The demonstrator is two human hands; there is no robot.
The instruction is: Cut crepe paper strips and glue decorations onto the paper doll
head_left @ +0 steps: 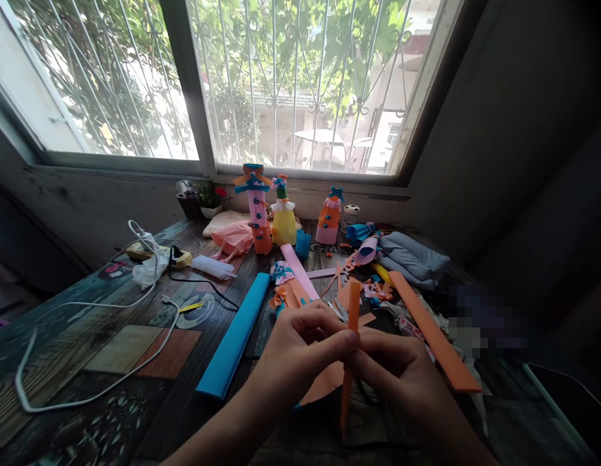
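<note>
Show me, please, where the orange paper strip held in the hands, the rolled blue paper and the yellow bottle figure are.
orange paper strip (347,382): head view, lower part below the fingers.
rolled blue paper (235,336): head view, middle of the roll.
yellow bottle figure (284,226): head view, yellow body.

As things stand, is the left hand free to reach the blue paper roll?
Probably not at once: the left hand pinches the orange paper strip together with the right hand. The blue paper roll lies unobstructed just left.

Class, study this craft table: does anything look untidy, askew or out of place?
Yes. Paper scraps lie scattered behind the hands, and a white cable sprawls loose across the table. The left hand and right hand pinch an orange strip.
</note>
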